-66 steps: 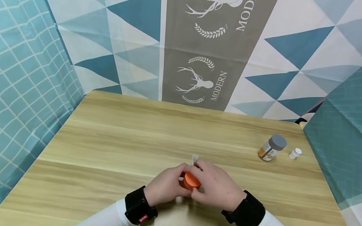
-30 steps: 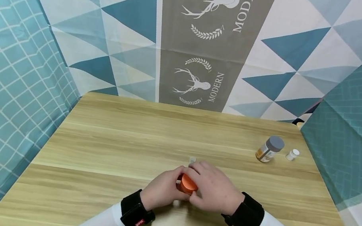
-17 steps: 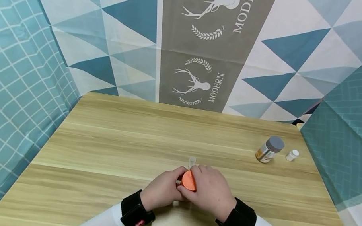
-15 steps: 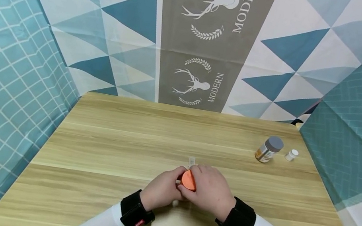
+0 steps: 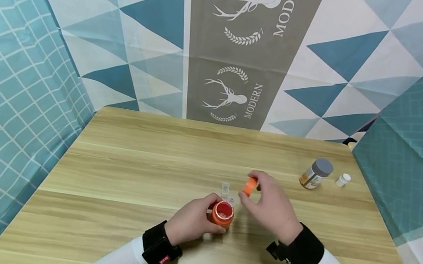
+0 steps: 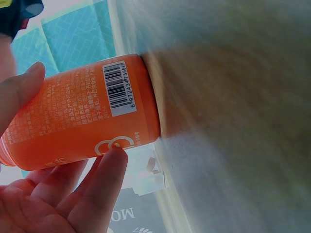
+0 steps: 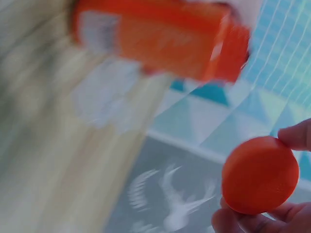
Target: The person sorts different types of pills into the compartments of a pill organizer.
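My left hand [image 5: 192, 218] grips an orange bottle [image 5: 220, 221], which stands upright on the table with its round mouth uncovered. In the left wrist view, the bottle [image 6: 73, 114] shows a barcode and small print, with thumb and fingers around it. My right hand [image 5: 274, 209] pinches an orange cap [image 5: 250, 187] by its edge, held apart from the bottle, up and to its right. The cap's [image 7: 260, 174] flat face shows in the right wrist view. Just behind the bottle lies a small clear plastic piece [image 5: 225, 188], partly hidden; its kind cannot be told.
At the back right of the wooden table [image 5: 138, 161] stand a grey-lidded jar [image 5: 316, 173] and a small white bottle [image 5: 342, 180]. Patterned cloth [image 5: 235, 46] hangs behind the table, and blue-green cloths flank both sides.
Both hands were together at the bottle, the right one over its cap. Now the cap is off, carried up and to the right by the right hand. The left hand keeps its place.
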The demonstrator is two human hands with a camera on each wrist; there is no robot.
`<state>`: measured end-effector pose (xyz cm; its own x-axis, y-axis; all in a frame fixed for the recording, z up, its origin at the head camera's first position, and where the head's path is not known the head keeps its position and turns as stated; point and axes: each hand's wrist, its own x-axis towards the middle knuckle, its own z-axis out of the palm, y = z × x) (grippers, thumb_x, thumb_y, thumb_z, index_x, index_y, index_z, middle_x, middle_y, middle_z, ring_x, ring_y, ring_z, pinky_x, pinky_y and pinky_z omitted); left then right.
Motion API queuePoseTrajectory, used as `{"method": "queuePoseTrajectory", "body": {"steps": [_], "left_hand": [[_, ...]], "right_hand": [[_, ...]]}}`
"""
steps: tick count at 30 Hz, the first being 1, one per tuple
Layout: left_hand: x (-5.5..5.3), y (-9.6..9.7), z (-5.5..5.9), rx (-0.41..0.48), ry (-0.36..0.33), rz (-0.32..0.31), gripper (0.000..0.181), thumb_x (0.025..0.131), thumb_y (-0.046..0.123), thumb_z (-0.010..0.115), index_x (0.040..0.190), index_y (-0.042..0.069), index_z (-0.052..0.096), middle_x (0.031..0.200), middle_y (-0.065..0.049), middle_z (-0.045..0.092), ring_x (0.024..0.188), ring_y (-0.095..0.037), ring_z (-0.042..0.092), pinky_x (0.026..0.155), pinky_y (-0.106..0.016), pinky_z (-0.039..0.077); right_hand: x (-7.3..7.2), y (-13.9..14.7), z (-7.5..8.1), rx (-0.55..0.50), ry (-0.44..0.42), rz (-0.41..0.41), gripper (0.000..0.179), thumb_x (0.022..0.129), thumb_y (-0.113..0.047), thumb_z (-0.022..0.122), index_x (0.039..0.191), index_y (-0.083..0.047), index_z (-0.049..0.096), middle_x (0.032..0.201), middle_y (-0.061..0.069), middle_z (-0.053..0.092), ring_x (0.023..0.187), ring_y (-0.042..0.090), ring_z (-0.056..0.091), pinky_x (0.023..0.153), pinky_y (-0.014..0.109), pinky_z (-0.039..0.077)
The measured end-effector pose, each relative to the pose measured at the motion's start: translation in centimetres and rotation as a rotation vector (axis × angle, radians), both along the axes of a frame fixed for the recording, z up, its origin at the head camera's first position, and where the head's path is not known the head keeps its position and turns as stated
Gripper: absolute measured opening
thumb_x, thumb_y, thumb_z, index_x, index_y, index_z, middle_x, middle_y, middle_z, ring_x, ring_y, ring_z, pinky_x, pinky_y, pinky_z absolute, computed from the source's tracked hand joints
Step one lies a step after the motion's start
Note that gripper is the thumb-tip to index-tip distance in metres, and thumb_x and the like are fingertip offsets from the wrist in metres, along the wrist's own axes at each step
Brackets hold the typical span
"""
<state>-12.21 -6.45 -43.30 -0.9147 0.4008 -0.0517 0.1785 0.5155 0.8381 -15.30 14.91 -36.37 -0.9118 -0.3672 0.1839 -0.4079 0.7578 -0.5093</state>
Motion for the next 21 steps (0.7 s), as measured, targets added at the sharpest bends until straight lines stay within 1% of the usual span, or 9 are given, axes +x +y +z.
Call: {"method": "queuePoseTrajectory", "body": {"steps": [2, 4, 8, 11, 13, 15, 17, 19, 21], "left_hand": [[0.0, 0.1, 0.0, -0.003, -0.007, -0.001, 0.051, 0.073, 0.025, 0.086, 0.113, 0.024, 0.055, 0.108, 0.01, 0.065, 0.1, -0.004, 0.058, 0.086, -0.036, 0.051], [-0.1, 0.2, 0.0, -0.004, -0.012, 0.0, 0.051, 0.073, 0.025, 0.086, 0.113, 0.025, 0.055, 0.108, 0.01, 0.064, 0.1, -0.005, 0.058, 0.086, -0.036, 0.051], [-0.1, 0.2, 0.0, -0.009, -0.013, 0.003, 0.05, 0.073, 0.025, 0.085, 0.113, 0.025, 0.055, 0.108, 0.01, 0.064, 0.101, -0.005, 0.058, 0.087, -0.036, 0.051], [-0.1, 0.3, 0.0, -0.019, -0.015, 0.008, 0.05, 0.073, 0.025, 0.085, 0.113, 0.025, 0.055, 0.108, 0.01, 0.064, 0.101, -0.005, 0.057, 0.088, -0.036, 0.05], [0.0, 0.3, 0.1, -0.024, -0.019, 0.01, 0.05, 0.073, 0.025, 0.085, 0.113, 0.025, 0.055, 0.109, 0.009, 0.064, 0.102, -0.006, 0.057, 0.088, -0.037, 0.05], [0.0, 0.4, 0.1, -0.026, -0.022, 0.012, 0.051, 0.073, 0.025, 0.085, 0.114, 0.024, 0.055, 0.109, 0.008, 0.064, 0.102, -0.006, 0.057, 0.088, -0.037, 0.05], [0.1, 0.4, 0.1, -0.024, -0.021, 0.011, 0.051, 0.073, 0.024, 0.085, 0.114, 0.023, 0.055, 0.11, 0.007, 0.065, 0.103, -0.007, 0.058, 0.088, -0.037, 0.05], [0.1, 0.4, 0.2, -0.02, -0.024, 0.009, 0.051, 0.073, 0.024, 0.085, 0.115, 0.023, 0.055, 0.11, 0.007, 0.065, 0.103, -0.008, 0.058, 0.088, -0.037, 0.05], [0.1, 0.4, 0.2, -0.014, -0.027, 0.011, 0.051, 0.073, 0.024, 0.085, 0.114, 0.024, 0.055, 0.109, 0.008, 0.065, 0.103, -0.008, 0.058, 0.088, -0.038, 0.05]], "right_hand": [[-0.7, 1.3, -1.0, -0.005, -0.051, -0.05, 0.045, 0.085, -0.032, 0.072, 0.116, -0.005, 0.055, 0.099, 0.006, 0.061, 0.082, 0.018, 0.054, 0.069, 0.035, 0.049], [-1.4, 2.6, -2.4, 0.006, -0.07, -0.069, 0.036, 0.084, -0.032, 0.074, 0.104, -0.007, 0.057, 0.091, 0.004, 0.06, 0.078, 0.018, 0.052, 0.064, 0.033, 0.045], [-2.5, 4.5, -5.1, 0.066, -0.072, -0.057, 0.026, 0.081, -0.027, 0.077, 0.079, -0.012, 0.056, 0.077, 0.002, 0.055, 0.072, 0.018, 0.047, 0.059, 0.03, 0.038], [-3.1, 5.7, -6.6, 0.119, -0.087, -0.042, 0.027, 0.081, -0.023, 0.077, 0.071, -0.014, 0.054, 0.073, 0.002, 0.052, 0.07, 0.018, 0.045, 0.058, 0.03, 0.036], [-3.4, 6.3, -7.3, 0.127, -0.108, -0.045, 0.022, 0.082, -0.021, 0.076, 0.076, -0.013, 0.056, 0.076, 0.002, 0.055, 0.07, 0.018, 0.047, 0.058, 0.03, 0.039], [-3.6, 6.8, -7.7, 0.121, -0.131, -0.05, 0.018, 0.083, -0.019, 0.074, 0.087, -0.009, 0.06, 0.082, 0.006, 0.06, 0.073, 0.019, 0.052, 0.061, 0.034, 0.045], [-3.7, 7.0, -7.8, 0.112, -0.156, -0.063, 0.028, 0.083, -0.02, 0.074, 0.104, -0.004, 0.062, 0.093, 0.01, 0.065, 0.079, 0.021, 0.057, 0.068, 0.04, 0.05], [-3.8, 7.2, -7.9, 0.112, -0.178, -0.064, 0.044, 0.084, -0.02, 0.073, 0.12, 0.0, 0.059, 0.104, 0.015, 0.066, 0.088, 0.024, 0.059, 0.076, 0.045, 0.051], [-4.0, 7.2, -8.1, 0.119, -0.189, -0.055, 0.053, 0.083, -0.019, 0.073, 0.128, 0.003, 0.055, 0.111, 0.018, 0.064, 0.096, 0.026, 0.058, 0.083, 0.047, 0.05]]}}
